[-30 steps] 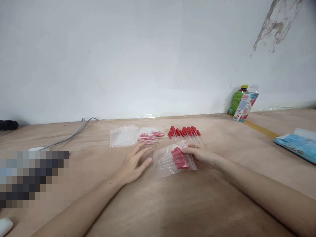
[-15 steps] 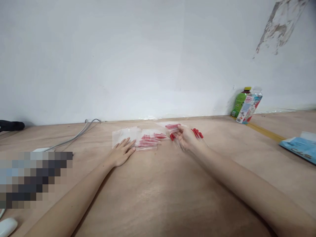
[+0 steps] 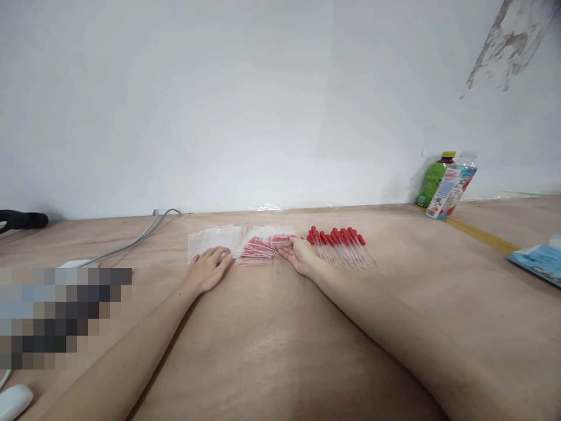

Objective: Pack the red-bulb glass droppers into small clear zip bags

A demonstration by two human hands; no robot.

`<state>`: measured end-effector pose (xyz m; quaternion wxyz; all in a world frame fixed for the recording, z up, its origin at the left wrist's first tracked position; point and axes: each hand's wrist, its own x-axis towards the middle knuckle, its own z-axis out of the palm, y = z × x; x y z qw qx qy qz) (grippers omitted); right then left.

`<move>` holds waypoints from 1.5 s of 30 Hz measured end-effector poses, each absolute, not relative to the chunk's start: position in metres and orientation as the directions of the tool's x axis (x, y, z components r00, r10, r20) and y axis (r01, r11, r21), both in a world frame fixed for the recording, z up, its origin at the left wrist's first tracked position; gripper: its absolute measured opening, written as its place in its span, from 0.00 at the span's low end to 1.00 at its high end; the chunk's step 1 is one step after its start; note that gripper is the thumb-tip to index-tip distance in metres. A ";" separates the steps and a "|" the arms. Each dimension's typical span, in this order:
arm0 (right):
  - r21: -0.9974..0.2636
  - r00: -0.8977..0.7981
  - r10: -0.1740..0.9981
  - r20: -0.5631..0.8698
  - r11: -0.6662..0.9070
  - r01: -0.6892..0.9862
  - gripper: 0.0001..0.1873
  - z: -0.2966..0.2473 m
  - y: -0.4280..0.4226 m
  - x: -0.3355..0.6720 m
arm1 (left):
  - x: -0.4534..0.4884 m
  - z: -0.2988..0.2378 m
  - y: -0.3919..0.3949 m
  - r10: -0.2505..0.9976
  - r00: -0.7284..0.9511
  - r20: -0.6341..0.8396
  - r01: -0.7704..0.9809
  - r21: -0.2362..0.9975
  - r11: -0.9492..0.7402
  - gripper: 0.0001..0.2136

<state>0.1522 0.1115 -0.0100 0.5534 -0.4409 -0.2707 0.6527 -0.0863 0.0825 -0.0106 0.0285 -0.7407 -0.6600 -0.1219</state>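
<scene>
My left hand (image 3: pixel 210 270) lies with its fingers spread on clear plastic bags (image 3: pixel 210 238) at the left of the group. My right hand (image 3: pixel 301 256) pinches a small clear zip bag (image 3: pixel 280 239) with red pieces showing inside. That bag is at the right end of a pile of filled zip bags (image 3: pixel 256 251), partly over it; whether it rests on the pile I cannot tell. Right beside my right wrist lies a row of droppers (image 3: pixel 339 245) with red bulbs and thin clear tubes, bulbs toward the wall.
A green bottle (image 3: pixel 433 182) and a clear labelled bottle (image 3: pixel 451 190) stand near the wall at right. A blue packet (image 3: pixel 537 263) lies at the right edge. On the left are a grey cable (image 3: pixel 135 241), a black object (image 3: pixel 24 220), a blurred-out patch and a white mouse (image 3: pixel 15 402).
My right hand has moved left with the zip bag, from over the droppers to the pile of filled bags. More droppers now show. My left hand stays on the bags.
</scene>
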 end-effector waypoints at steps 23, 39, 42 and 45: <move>-0.545 0.044 0.909 0.414 0.209 0.812 0.09 -0.012 0.067 0.257 | -0.078 -0.007 0.072 0.776 -0.080 0.626 0.941 0.303 -0.147 0.22; -0.510 0.176 0.964 0.199 -0.051 0.858 0.16 0.000 0.124 0.227 | -0.004 -0.007 0.002 0.482 0.862 0.157 0.421 0.310 -0.853 0.20; -0.532 0.151 0.967 0.204 -0.020 0.847 0.18 0.005 0.122 0.228 | -0.005 -0.005 0.001 0.474 0.856 0.206 0.404 0.305 -0.862 0.19; -0.586 0.104 0.953 0.284 0.086 0.806 0.23 0.008 0.107 0.240 | -0.004 -0.003 -0.002 0.535 0.810 0.242 0.456 0.314 -0.833 0.17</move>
